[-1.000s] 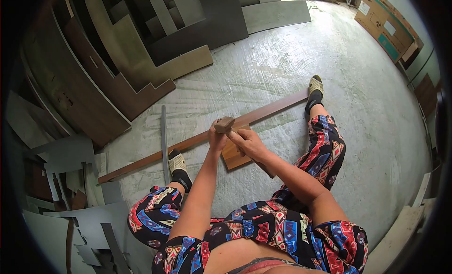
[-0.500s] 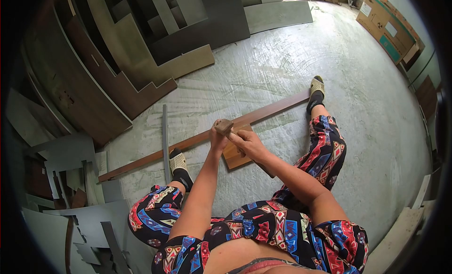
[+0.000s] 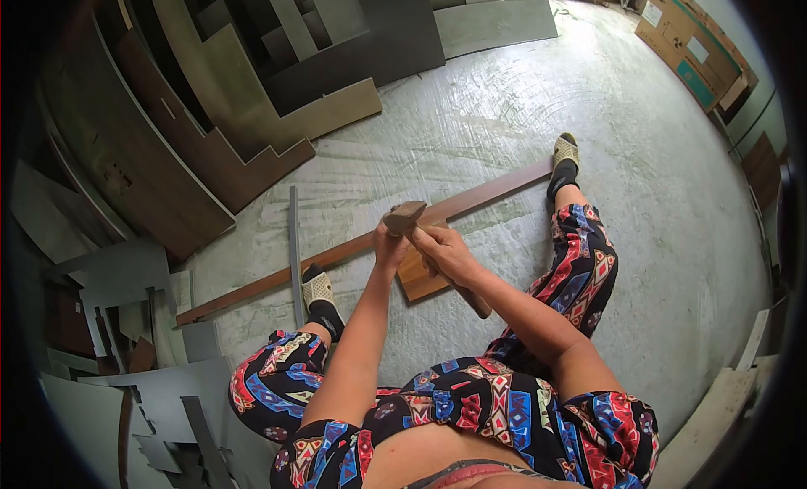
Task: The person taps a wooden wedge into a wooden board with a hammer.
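My right hand point(image 3: 444, 253) is wrapped round the handle of a hammer point(image 3: 407, 217), whose head is raised just over my left hand point(image 3: 391, 250). The handle end point(image 3: 477, 304) sticks out below my right wrist. My left hand looks closed, but the hammer head covers its fingertips and whatever they pinch. Beneath both hands a long brown strip point(image 3: 496, 190) lies slantwise across the floor, and a short wooden board point(image 3: 420, 279) sits against its near side. My slippered feet point(image 3: 567, 153) are near the strip, one towards each end.
A thin grey bar point(image 3: 294, 245) crosses the strip beside my left foot. Large panels point(image 3: 168, 136) lean in stacks at the left and back. Sheet offcuts point(image 3: 160, 380) are piled at the lower left. A cardboard box point(image 3: 691, 52) stands at the far right on the concrete floor point(image 3: 672, 262).
The hammer head has turned and shifted slightly, now showing more of its side above my left hand. My arms, legs and the strip stay almost where they were.
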Tool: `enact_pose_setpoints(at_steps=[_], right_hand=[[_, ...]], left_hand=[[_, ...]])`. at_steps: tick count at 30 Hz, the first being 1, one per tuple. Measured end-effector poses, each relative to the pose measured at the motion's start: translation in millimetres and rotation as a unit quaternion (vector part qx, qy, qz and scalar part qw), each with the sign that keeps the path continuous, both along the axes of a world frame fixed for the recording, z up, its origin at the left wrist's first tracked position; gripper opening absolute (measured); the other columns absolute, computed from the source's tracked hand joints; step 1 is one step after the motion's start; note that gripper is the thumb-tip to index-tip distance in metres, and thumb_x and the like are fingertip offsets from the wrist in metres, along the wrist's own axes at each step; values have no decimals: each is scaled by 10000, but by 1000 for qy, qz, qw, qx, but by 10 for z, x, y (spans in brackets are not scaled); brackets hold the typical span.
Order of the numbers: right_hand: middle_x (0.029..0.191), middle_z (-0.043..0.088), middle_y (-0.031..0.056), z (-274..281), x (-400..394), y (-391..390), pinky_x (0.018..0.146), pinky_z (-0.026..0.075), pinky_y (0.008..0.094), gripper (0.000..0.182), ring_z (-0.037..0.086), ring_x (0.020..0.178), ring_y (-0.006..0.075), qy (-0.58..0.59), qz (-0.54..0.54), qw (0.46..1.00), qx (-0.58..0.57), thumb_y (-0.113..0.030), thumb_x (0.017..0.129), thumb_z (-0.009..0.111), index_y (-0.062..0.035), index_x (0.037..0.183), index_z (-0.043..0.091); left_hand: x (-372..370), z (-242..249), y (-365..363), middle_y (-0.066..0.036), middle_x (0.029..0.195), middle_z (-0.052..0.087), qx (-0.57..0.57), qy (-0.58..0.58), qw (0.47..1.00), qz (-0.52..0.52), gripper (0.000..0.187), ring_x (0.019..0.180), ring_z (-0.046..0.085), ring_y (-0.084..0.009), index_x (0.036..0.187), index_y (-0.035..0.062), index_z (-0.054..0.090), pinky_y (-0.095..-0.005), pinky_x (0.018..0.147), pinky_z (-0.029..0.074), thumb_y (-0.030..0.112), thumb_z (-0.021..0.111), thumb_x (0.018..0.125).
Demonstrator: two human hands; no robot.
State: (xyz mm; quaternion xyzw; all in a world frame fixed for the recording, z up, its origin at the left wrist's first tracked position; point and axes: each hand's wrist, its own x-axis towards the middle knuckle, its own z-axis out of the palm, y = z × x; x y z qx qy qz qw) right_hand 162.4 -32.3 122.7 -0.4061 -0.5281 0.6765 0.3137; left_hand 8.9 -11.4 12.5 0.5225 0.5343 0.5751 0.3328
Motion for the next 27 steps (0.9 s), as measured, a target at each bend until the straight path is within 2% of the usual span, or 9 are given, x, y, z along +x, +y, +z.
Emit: enact_pose_setpoints(at_steps=[3,5,8,12,15,21,24,26,27], right_hand=[[579,494,18,-84,-15,-21,419,416,251,491,497,462,90,-9,5,1000,-3,-456,921,531,20,824,597],[574,500,17,-54,-11,-43,423,410,244,456,499,469,91,-21,2,999,28,-436,924,540,-9,767,558],[571,502,16,-18,-15,-70,424,403,241,447,497,474,91,-11,11,999,35,-429,922,551,-24,734,539],[569,501,16,-61,-23,-40,425,402,239,451,495,474,90,-35,3,999,35,-431,920,554,-25,726,537],[577,508,24,-80,-7,-25,415,418,250,481,515,458,96,-44,-3,999,25,-440,914,550,32,853,619],[571,501,23,-43,47,8,412,414,250,491,506,451,96,26,-2,999,27,-456,919,534,18,808,597],[573,497,19,-103,31,0,416,411,245,485,502,462,89,-17,2,1000,18,-454,920,533,17,828,601],[584,499,16,-43,18,-27,429,413,237,454,501,479,87,-13,5,1000,7,-437,931,527,-12,775,560],[589,500,14,-19,7,-48,436,415,233,444,500,488,86,-12,8,1000,-1,-428,937,524,-26,749,540]], left_hand=[[-13,-63,13,10,781,585,-7,7,1000,11,151,707,538,-85,867,46,603,-262,632,470,92,706,766],[-40,-78,-4,9,778,576,-28,29,999,14,161,697,541,-95,868,40,591,-270,617,473,83,706,764],[-94,-188,31,8,752,559,4,80,997,6,169,676,538,-99,853,40,574,-273,592,469,90,708,762],[-51,-150,18,0,741,559,-10,29,999,13,171,669,535,-98,827,44,567,-273,582,463,105,713,762],[-21,-20,-12,2,747,568,-32,41,999,14,173,670,530,-91,826,46,569,-269,587,462,113,715,764],[-49,-94,23,8,761,589,15,68,998,9,180,684,527,-83,847,43,584,-269,618,464,130,719,766],[-47,-79,20,7,747,590,10,77,997,13,180,689,535,-91,864,40,596,-273,627,469,130,718,768],[-32,-62,2,4,738,590,6,50,998,23,177,692,545,-96,866,37,599,-274,627,473,129,716,771],[-62,-124,10,-17,782,614,-15,47,999,16,186,723,577,-127,896,45,613,-288,650,481,139,712,769]])
